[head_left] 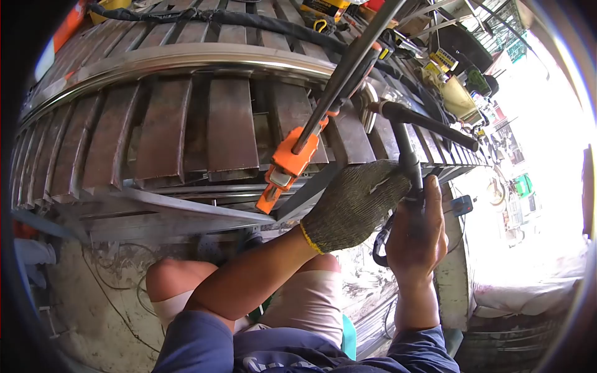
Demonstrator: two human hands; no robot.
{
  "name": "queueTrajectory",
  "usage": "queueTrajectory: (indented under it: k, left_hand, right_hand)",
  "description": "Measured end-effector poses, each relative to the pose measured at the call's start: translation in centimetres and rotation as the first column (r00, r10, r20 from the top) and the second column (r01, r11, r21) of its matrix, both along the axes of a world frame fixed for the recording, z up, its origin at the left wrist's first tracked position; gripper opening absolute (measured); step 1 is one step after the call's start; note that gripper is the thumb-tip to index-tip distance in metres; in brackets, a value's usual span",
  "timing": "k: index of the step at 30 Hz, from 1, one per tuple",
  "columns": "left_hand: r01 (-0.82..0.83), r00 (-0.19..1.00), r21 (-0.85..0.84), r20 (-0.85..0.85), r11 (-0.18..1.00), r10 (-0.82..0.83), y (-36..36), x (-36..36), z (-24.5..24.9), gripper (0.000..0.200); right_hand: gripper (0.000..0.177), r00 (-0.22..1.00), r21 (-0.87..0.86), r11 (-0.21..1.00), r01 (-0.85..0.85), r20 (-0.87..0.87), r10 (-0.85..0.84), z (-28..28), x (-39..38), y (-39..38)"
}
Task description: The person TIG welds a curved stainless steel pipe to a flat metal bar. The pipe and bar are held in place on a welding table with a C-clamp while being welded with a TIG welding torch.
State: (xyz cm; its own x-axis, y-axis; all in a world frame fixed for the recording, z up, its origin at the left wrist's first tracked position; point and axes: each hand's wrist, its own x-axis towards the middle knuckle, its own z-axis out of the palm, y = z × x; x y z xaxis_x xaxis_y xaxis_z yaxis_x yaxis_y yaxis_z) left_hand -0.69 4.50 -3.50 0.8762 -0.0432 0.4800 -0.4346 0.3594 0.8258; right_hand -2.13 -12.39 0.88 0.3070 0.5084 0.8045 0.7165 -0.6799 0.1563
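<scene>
My left hand [357,208], in a dark knitted work glove with a yellow cuff edge, is closed at the handle of a TIG welding torch [407,149]. My bare right hand [416,233] wraps round the lower handle, its thumb pointing up along it. The torch head points left with a brownish cup, and a long black back cap sticks out to the right. A dark cable loops beside my right hand. Left of the torch, an orange bar clamp [295,152] with a long dark bar sits at the bench edge. The gloved fingertips are partly hidden.
A slatted metal bench [230,124] spans the view, with a long shiny metal strip [186,59] lying across it. Behind that runs a black sleeved cable [249,20]. Tools and containers crowd the bench's right end. Thin cables [118,304] lie on the floor.
</scene>
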Motion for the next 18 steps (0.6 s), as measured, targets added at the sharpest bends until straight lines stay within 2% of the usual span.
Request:
queueTrajectory:
  k: [9, 12, 15, 18]
  left_hand:
    - [-0.051, 0.998, 0.039, 0.034, 0.998, 0.05, 0.2, -0.2, 0.0, 0.028]
    - [-0.048, 0.998, -0.056, 0.026, 0.997, 0.05, -0.6, 0.3, -0.9, 0.025]
    - [-0.153, 0.988, 0.143, 0.02, 0.978, 0.152, 0.2, -0.2, 0.0, 0.023]
    - [-0.108, 0.994, 0.112, 0.007, 0.988, 0.108, 0.3, -0.6, 0.5, 0.025]
  right_hand:
    - [0.065, 0.999, -0.028, 1.0, -0.014, -0.036, 0.013, 0.4, 0.1, -0.1]
    - [0.068, 0.995, 0.02, 1.0, 0.018, -0.102, -0.016, 0.2, -0.2, -0.2]
    - [0.068, 0.992, 0.037, 0.999, 0.02, -0.125, -0.015, -0.2, -0.1, -0.6]
    - [0.069, 0.988, 0.057, 0.998, 0.021, -0.152, -0.012, -0.7, 0.0, -0.8]
